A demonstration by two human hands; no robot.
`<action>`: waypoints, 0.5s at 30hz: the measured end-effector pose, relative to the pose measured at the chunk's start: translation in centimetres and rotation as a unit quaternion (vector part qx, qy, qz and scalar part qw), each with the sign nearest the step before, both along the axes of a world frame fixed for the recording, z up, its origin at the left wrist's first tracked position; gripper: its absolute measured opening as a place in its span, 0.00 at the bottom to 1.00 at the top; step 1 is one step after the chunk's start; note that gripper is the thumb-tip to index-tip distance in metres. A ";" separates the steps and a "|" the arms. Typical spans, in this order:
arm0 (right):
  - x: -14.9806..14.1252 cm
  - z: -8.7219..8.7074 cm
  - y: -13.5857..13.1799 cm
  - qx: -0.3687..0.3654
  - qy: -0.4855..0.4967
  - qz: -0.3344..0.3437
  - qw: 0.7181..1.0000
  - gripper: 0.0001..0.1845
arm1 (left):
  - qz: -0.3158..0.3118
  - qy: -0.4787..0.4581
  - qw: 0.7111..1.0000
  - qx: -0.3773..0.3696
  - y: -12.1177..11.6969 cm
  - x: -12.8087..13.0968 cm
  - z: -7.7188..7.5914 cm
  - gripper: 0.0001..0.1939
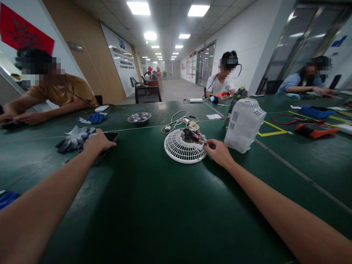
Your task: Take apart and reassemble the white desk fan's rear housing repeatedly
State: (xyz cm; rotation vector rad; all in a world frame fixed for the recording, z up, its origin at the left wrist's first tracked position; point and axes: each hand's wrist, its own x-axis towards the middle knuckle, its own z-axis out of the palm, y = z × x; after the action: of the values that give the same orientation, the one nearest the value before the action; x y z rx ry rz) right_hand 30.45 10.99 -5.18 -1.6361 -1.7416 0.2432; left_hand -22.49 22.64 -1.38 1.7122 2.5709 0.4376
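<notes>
My left hand [97, 143] is at the left, its fingers closed round the near side of a dark, flat rectangular object [112, 137] that it partly hides. Beside that hand lie grey-and-blue work gloves [72, 140]. A round white fan grille [181, 153] rests flat on the table, with a motor and wiring [191, 135] on top of it. My right hand [220, 153] is closed at the grille's right edge, next to the motor; what sits between its fingers is too small to make out. A white cable [173, 123] trails behind the grille.
A translucent white plastic housing [243, 126] stands right of my right hand, a dark bottle [239, 96] behind it. Further back is a metal bowl [139, 118]. An orange multimeter [315, 130] and a blue pouch [316, 112] lie at right. Several people sit around the green table [143, 205].
</notes>
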 end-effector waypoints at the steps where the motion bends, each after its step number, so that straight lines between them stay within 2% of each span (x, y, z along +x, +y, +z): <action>1: -0.2 0.0 0.0 0.001 0.000 0.006 1.000 0.15 | 0.020 0.020 0.999 -0.017 -0.1 1.1 0.0 0.52; 5: -0.8 0.0 -0.3 0.005 -0.004 0.016 1.000 0.16 | -0.027 0.028 0.998 -0.041 0.5 5.8 -0.5 0.51; 7: -1.0 0.2 -0.6 0.003 -0.006 0.019 1.000 0.16 | -0.035 0.010 0.997 -0.069 1.0 7.0 -1.1 0.52; 11: -1.0 0.4 -1.0 -0.006 -0.008 0.031 0.999 0.15 | -0.030 0.002 0.998 -0.052 1.8 5.9 -2.3 0.55; 15: -0.9 0.5 -0.9 -0.004 -0.014 0.030 0.999 0.15 | -0.039 0.012 0.998 -0.048 1.8 3.7 -2.5 0.51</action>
State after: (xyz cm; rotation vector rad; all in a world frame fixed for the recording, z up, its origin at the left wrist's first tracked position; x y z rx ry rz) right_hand 29.50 10.06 -4.70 -1.6016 -1.8145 0.2566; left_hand -18.81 24.41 -3.87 1.7879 2.4861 0.2888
